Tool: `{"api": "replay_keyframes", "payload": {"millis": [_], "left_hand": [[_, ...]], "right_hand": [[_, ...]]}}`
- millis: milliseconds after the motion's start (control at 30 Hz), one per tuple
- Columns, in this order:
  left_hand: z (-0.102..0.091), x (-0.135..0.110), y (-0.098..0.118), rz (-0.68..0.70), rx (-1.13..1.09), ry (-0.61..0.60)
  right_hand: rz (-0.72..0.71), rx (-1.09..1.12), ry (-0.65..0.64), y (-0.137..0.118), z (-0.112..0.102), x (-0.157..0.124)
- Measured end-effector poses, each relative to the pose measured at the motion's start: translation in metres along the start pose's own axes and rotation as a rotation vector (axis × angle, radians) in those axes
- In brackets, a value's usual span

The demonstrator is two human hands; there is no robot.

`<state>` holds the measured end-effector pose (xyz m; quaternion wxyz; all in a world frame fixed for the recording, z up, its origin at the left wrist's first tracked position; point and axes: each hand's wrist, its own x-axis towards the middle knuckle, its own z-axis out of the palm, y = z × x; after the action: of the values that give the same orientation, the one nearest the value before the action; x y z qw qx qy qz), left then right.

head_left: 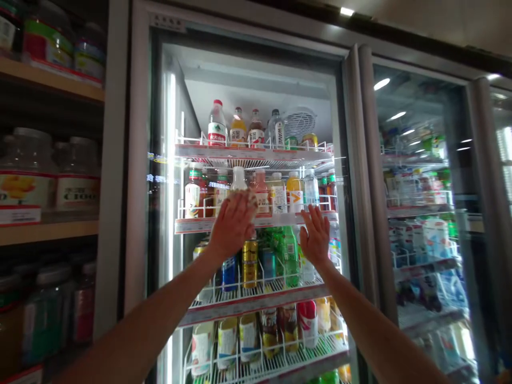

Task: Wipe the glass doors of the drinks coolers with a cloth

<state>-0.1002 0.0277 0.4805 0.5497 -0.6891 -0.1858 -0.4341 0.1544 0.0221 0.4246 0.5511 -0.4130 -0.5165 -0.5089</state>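
Observation:
Both my arms reach up towards a lit drinks fridge (256, 69). My left hand (232, 224) is spread open, fingers up, in front of the second shelf (192, 225) of bottles, next to a white-capped bottle (239, 180). My right hand (317, 236) is also open with fingers apart, held over the right end of the same shelf, in front of green bottles (288, 255) and cans (250, 262) on the shelf below. Neither hand holds anything. Whether the hands touch a glass door or the shelf edge I cannot tell.
The fridge holds several wire shelves of bottles and cans. To its right stands a second fridge behind a shut glass door (420, 213). On the left, wooden shelves (48, 229) carry large jars. The fridge frame (352, 186) rises between the two units.

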Motion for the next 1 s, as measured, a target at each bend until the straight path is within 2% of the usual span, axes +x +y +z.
{"api": "replay_keyframes", "payload": {"millis": [67, 100, 133, 167, 300, 333, 367, 467, 500, 533, 567, 633, 700, 733, 767, 867, 900, 933, 1000], "left_hand": [[-0.001, -0.003, 0.005, 0.255, -0.031, -0.075], [-0.001, -0.003, 0.004, 0.345, -0.032, -0.100], [-0.001, 0.000, 0.000, 0.374, -0.021, -0.109], [-0.001, 0.005, -0.008, 0.331, 0.001, -0.100], [-0.004, 0.029, -0.042, -0.111, 0.105, 0.040], [-0.005, 0.030, -0.044, -0.143, 0.114, 0.056], [-0.005, 0.030, -0.043, -0.099, 0.110, 0.048], [-0.005, 0.021, -0.033, 0.273, 0.057, -0.066], [-0.005, 0.019, -0.035, 0.337, 0.049, -0.095], [-0.007, 0.019, -0.040, 0.324, 0.054, -0.099], [-0.009, 0.020, -0.049, 0.235, 0.070, -0.071], [-0.014, 0.023, -0.070, -0.044, 0.109, 0.044], [-0.018, 0.024, -0.083, -0.218, 0.126, 0.141], [-0.019, 0.024, -0.083, -0.226, 0.124, 0.148], [-0.019, 0.022, -0.081, -0.165, 0.111, 0.120], [-0.020, 0.019, -0.074, 0.170, 0.060, -0.041], [-0.020, 0.020, -0.076, 0.218, 0.053, -0.065], [-0.021, 0.022, -0.081, 0.189, 0.058, -0.056], [-0.022, 0.029, -0.096, -0.032, 0.094, 0.043]], "right_hand": [[-0.005, 0.002, 0.005, 0.000, 0.000, 0.000], [-0.009, 0.001, 0.007, 0.000, 0.000, 0.000], [-0.012, -0.001, 0.008, 0.000, 0.000, 0.000], [-0.014, -0.003, 0.009, 0.000, 0.000, 0.000], [-0.020, -0.002, 0.019, 0.000, 0.000, 0.000], [-0.020, 0.001, 0.022, 0.000, 0.000, 0.000], [-0.022, 0.003, 0.024, 0.000, 0.000, 0.000], [-0.031, 0.010, 0.031, 0.000, 0.000, 0.000], [-0.034, 0.014, 0.036, -0.001, 0.000, 0.000], [-0.034, 0.017, 0.038, -0.001, 0.000, 0.000], [-0.033, 0.020, 0.038, 0.000, 0.001, 0.000], [-0.031, 0.024, 0.039, 0.000, 0.001, 0.000], [-0.031, 0.023, 0.041, 0.000, 0.001, 0.000], [-0.031, 0.021, 0.042, 0.000, 0.001, 0.000], [-0.033, 0.017, 0.043, 0.000, 0.001, 0.000], [-0.050, 0.009, 0.045, 0.000, 0.001, 0.000], [-0.055, 0.008, 0.050, 0.000, 0.001, 0.000], [-0.058, 0.008, 0.054, 0.000, 0.001, 0.000], [-0.056, 0.008, 0.053, 0.000, 0.001, 0.000]]}}
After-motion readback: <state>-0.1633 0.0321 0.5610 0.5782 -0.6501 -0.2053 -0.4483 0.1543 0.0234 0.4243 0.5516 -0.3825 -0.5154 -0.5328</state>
